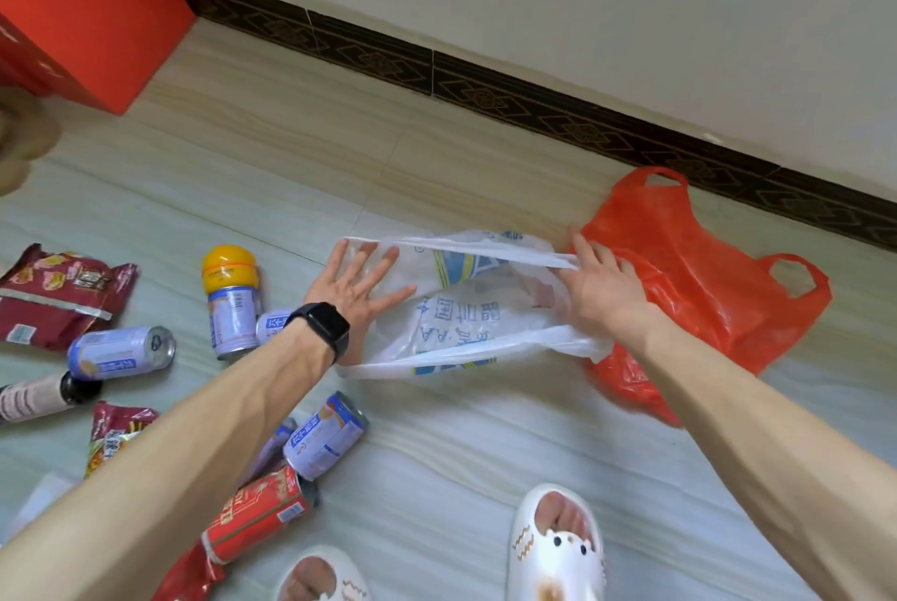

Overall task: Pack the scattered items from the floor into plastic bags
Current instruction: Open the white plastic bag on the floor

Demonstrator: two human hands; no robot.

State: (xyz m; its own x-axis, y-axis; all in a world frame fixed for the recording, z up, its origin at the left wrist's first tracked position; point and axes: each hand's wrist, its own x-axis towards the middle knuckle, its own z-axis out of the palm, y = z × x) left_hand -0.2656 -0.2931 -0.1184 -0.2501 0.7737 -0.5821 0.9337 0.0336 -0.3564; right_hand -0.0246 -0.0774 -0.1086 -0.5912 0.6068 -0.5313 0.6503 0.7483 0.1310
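Observation:
A white plastic bag with blue print lies on the floor, its handles stretched between my hands. My left hand has its fingers spread inside the bag's left side. My right hand presses flat on the bag's right end, one handle running over its fingers. A red plastic bag lies flat just right of it. Scattered on the left are several blue-and-white cans, a red can, a yellow-capped can, a dark bottle and red snack packets.
A big red carton stands at the back left against the wall. A dark patterned skirting runs along the wall behind the bags. My feet in white slippers are at the bottom centre.

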